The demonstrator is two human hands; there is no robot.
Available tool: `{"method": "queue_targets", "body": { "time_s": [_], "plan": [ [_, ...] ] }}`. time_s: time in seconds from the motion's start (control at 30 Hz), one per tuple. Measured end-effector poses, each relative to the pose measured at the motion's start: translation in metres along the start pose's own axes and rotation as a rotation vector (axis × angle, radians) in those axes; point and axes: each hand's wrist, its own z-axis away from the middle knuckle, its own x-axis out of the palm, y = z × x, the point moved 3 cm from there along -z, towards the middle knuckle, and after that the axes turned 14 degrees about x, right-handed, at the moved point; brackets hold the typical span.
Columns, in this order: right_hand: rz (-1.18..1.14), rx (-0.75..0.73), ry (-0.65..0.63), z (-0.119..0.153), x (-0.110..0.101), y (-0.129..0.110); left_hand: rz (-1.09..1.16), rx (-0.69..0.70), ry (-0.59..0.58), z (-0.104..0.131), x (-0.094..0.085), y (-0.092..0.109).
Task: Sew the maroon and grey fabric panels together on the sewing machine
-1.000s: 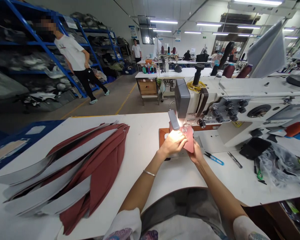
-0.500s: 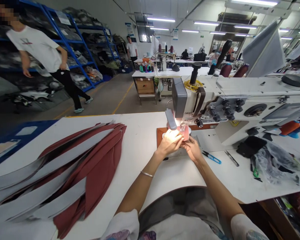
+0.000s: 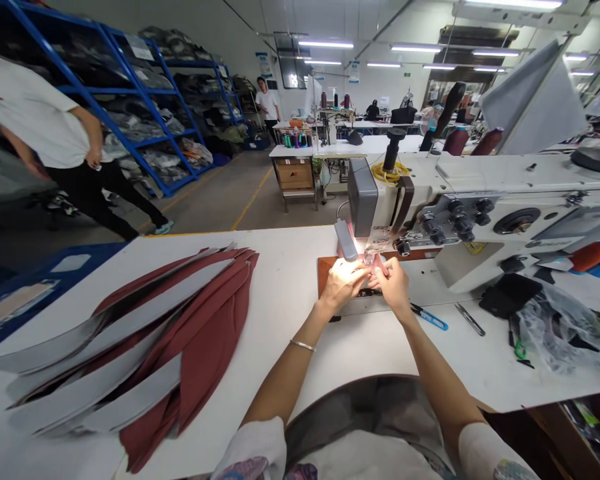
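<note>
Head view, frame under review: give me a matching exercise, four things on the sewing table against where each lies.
Things:
1. stack of red and grey fabric pieces
2. blue-handled snips
3. small red piece
4. clear plastic bag

Places:
A. under the machine's lamp, between the left hand and right hand
B. far right of the table
C. fanned out on the table's left side
D. just right of the right hand, in front of the sewing machine

Pairs: 1-C, 2-D, 3-A, 4-B
</note>
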Motion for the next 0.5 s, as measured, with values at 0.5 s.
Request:
{"method": "queue_targets", "body": {
  "time_s": [0.5],
  "plan": [
    [0.321, -0.005, 0.089, -0.019, -0.001, -0.006, 0.170, -0.130, 0.142, -0.003, 0.005, -0.017]
  ]
}}
